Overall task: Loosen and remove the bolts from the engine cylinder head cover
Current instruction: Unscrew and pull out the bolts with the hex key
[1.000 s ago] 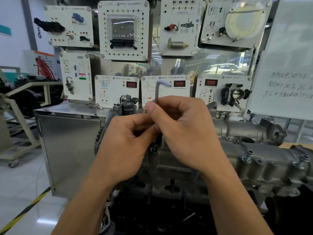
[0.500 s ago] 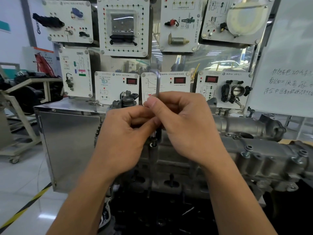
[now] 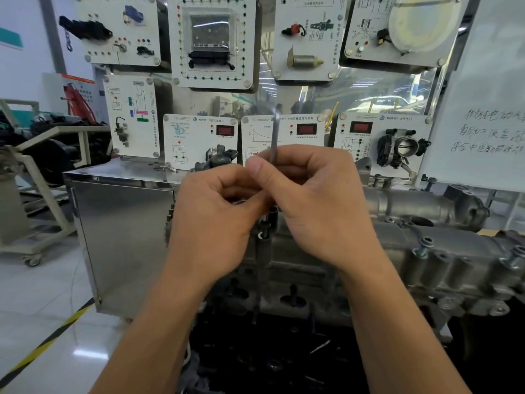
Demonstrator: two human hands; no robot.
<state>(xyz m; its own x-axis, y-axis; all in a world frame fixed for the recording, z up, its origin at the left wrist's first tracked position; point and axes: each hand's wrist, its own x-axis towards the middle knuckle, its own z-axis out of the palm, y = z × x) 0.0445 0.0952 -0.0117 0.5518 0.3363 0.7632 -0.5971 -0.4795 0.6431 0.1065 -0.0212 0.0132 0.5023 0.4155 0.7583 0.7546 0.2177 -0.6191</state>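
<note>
Both hands are on a thin grey steel L-shaped hex key (image 3: 274, 137) that stands upright over a dark bolt (image 3: 265, 234) at the left end of the grey cast-metal cylinder head cover (image 3: 454, 260). The right hand (image 3: 318, 206) has its fingers curled round the shaft. The left hand (image 3: 216, 223) has thumb and curled fingers pinched on it lower down. The key tip is hidden behind the hands.

To do it well: keep the shaft plumb and seated in the bolt head, twirl with the fingertips, and catch the bolt as it lifts free. Two more flanged bolts (image 3: 423, 247) still stand raised further right along the cover.

Against a second ago, the key's bent top, which then pointed right, has swung round and is now blurred. So the key is spinning, while both grips are unchanged.
</note>
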